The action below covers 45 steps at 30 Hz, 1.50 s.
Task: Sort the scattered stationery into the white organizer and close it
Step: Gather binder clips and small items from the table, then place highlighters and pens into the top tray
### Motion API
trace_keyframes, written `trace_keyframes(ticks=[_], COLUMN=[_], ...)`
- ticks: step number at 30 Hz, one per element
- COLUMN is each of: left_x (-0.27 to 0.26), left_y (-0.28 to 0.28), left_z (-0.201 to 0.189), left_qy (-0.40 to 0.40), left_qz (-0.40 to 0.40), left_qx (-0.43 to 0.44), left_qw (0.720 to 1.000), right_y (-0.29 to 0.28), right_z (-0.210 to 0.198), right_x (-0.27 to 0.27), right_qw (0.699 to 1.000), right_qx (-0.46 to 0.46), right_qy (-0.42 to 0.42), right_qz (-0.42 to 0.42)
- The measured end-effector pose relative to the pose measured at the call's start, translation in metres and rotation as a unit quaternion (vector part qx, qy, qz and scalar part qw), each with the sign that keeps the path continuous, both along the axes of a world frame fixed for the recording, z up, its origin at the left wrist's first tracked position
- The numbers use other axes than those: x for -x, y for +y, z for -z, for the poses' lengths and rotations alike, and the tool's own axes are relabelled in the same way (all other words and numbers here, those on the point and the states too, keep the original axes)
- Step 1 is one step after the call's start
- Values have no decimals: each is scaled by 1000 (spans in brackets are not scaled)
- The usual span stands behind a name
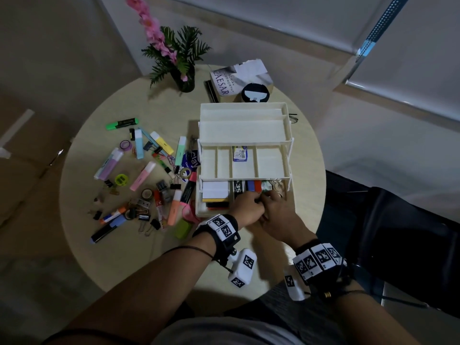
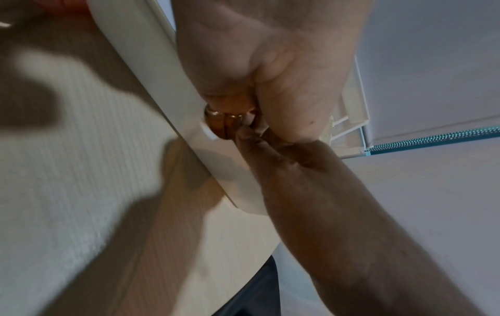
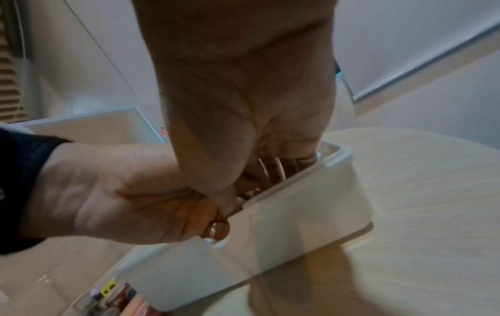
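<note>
The white organizer (image 1: 244, 130) stands open in stepped tiers on the round table. Its middle tier holds one labelled packet (image 1: 239, 153). A white pad (image 1: 215, 190) and red and blue blocks (image 1: 254, 186) lie in the bottom tray. My left hand (image 1: 246, 207) is curled at the tray's front wall (image 2: 189, 85), and a small pale item (image 2: 255, 124) shows at its fingers. My right hand (image 1: 273, 207) meets it there. The right fingers (image 3: 270, 171) dip inside the tray, their tips hidden. Highlighters (image 1: 143, 175), binder clips (image 1: 144, 217) and tape rolls (image 1: 124, 145) lie scattered to the left.
A vase of pink flowers (image 1: 185, 78), a book (image 1: 236, 80) and a black round object (image 1: 255, 93) stand behind the organizer. A green block (image 1: 183, 229) lies by my left wrist. Bare tabletop (image 1: 149, 265) runs to the near edge.
</note>
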<state>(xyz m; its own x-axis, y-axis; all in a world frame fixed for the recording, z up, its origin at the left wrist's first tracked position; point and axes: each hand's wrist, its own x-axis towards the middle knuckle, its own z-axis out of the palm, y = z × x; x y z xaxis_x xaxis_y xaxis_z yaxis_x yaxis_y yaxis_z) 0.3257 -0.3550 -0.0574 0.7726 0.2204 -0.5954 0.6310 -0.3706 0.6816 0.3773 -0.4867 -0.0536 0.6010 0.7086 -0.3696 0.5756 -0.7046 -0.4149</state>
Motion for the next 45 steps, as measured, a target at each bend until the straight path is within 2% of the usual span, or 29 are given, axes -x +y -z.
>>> trace_keyframes(ticks=[4, 9, 14, 18, 22, 26, 28, 33, 37, 40, 45], left_x=[9, 46, 124, 192, 247, 279, 288, 305, 312, 312, 308], left_y=[8, 30, 87, 143, 191, 225, 236, 269, 294, 309, 320], left_z=[-7, -20, -25, -8, 2, 5, 3, 9, 10, 11, 14], left_qy=[-40, -128, -199, -167, -130, -129, -124, -83, -2, 38, 46], left_qz=[1, 20, 3, -53, -113, -132, -127, -101, -66, -35, 1], left_qx=[5, 8, -12, -29, -63, -97, -118, -178, -244, -255, -251], left_qw=[999, 992, 980, 984, 983, 978, 977, 975, 968, 966, 967], right_y=[-1, 1, 14, 44, 94, 143, 165, 221, 250, 260, 264], right_z=[1, -8, -19, -28, -41, -21, -8, 10, 20, 25, 22], right_x=[2, 5, 18, 36, 74, 117, 137, 164, 167, 168, 173], right_qw=[998, 996, 985, 982, 978, 986, 989, 993, 999, 999, 996], right_qx=[28, 16, -96, -162, -195, -119, -83, -76, -40, -31, -41], right_qy=[-41, -71, -140, -99, -53, -11, 18, 34, 19, 15, 12], right_qz=[-48, -42, 6, 14, -50, -117, -121, -84, -20, 25, 79])
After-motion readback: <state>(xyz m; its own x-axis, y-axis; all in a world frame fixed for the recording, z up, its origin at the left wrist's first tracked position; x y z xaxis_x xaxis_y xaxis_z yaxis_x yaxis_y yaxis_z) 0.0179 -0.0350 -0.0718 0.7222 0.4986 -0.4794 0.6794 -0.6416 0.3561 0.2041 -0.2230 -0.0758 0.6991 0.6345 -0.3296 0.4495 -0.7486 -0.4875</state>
